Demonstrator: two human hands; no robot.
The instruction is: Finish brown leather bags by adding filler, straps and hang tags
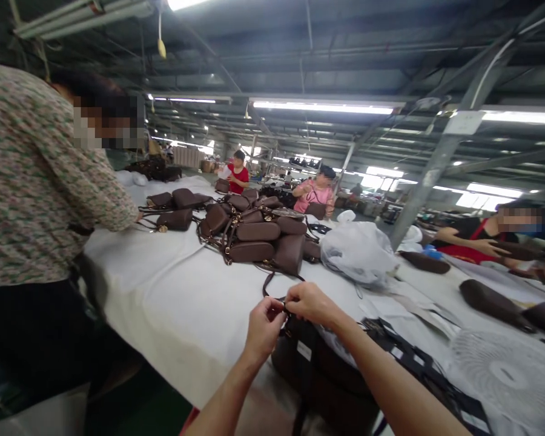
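Note:
A dark brown bag (327,381) lies at the table's near edge, with a black tag (304,350) bearing a white label on it. Above its left end, my left hand (264,327) pinches the dark strap (269,283). My right hand (309,303) is closed on the same strap, its fingertips meeting those of my left hand. The strap loops up and away beyond my fingers. Exactly how the fingers hold it is too small to make out.
Brown bags (257,232) are heaped mid-table, beside a clear plastic bag (361,251). Black tags (406,354) and a white fan (504,372) lie right. A person in a floral shirt (49,175) leans in left; others work beyond and right, near a metal post (429,178).

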